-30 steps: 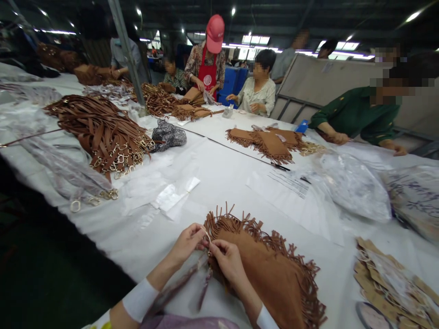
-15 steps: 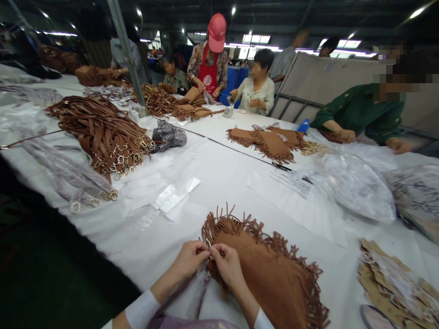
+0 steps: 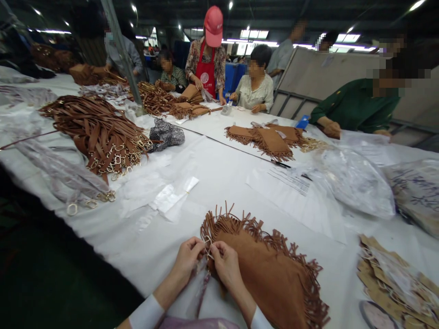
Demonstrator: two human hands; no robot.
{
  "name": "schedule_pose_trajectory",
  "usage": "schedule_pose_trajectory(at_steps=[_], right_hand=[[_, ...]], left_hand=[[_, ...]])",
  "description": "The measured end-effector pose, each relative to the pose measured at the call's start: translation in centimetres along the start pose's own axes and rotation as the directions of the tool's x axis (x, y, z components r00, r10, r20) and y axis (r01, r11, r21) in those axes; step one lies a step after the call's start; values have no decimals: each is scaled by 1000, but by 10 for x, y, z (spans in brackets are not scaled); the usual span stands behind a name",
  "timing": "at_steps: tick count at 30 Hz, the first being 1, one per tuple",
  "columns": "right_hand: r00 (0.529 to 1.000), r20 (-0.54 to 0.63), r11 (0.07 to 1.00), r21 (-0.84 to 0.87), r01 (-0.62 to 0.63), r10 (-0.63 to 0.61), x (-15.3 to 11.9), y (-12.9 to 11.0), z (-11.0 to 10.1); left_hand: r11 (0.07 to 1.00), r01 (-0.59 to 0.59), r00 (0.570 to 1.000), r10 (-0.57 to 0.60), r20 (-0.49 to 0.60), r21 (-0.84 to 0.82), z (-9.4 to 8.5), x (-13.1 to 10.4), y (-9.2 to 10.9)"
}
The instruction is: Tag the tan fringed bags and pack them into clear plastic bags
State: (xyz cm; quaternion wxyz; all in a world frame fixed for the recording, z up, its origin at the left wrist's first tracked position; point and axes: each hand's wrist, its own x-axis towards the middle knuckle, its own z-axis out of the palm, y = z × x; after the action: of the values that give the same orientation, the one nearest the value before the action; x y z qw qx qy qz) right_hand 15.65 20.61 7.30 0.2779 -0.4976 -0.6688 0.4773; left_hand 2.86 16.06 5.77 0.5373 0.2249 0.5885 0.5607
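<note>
Pinching pale cord (image 3: 207,250), left hand (image 3: 188,258) and right hand (image 3: 225,264), at end of fringed brown bag (image 3: 270,272).
2 hands, fingertips narrowed on cord; bag lies on white table (image 3: 219,183).

Dim industrial hall. Dark ceiling (image 3: 277,16), small scattered lamps (image 3: 230,6), bright tube lights (image 3: 265,44) along far side. Lit windows (image 3: 254,34), far centre and far right. White-covered tabletop (image 3: 219,169) spans most of view; dark greenish floor (image 3: 51,274), near left. Slanting grey metal post (image 3: 120,45), far left. Blue bins (image 3: 236,73), far centre. Large beige-grey panel (image 3: 329,68), far right.
</note>
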Motion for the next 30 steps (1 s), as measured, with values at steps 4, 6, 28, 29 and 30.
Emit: schedule_pose_trajectory(at_steps=[4, 6, 28, 29, 30], right_hand=[[996, 12, 985, 153, -85, 84, 4, 0, -3], [984, 57, 922, 342, -180, 170, 5, -1, -5], [996, 29, 856, 510, -83, 79, 0, -1, -1], [999, 22, 880, 472, -46, 41, 0, -3, -2], [1000, 16, 903, 430, -19, 14, -1, -5, -3]], left_hand=[[966, 72, 997, -73, 7, -247, 4, 4, 0], [931, 105, 994, -96, 41, -350, 6, 5, 3], [904, 135, 990, -107, 91, -406, -1, 8, 2], [919, 116, 992, -91, 84, -376, -1, 8, 2], [933, 99, 994, -76, 78, -345, -1, 8, 1]])
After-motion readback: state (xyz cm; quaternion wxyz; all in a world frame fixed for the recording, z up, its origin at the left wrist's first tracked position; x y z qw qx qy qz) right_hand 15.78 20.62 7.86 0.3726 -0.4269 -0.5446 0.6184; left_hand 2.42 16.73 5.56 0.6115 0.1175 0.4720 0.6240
